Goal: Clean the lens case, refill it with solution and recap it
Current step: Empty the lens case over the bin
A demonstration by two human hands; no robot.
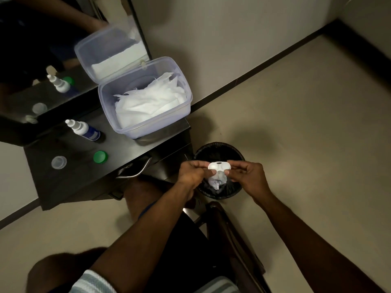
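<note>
Overhead, uncapped lens case point(218, 166) in both hands' point(191, 173) point(249, 176) pinching grip above bin point(237, 192) holding tissue point(218, 181).

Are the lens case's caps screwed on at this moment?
No. The lens case, held over the bin, shows open wells, while the green cap and clear cap lie on the dark table.

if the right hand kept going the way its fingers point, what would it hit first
The right hand points left across the bin, so it would probably meet the lens case it already pinches, then the left hand on the other end.
</note>
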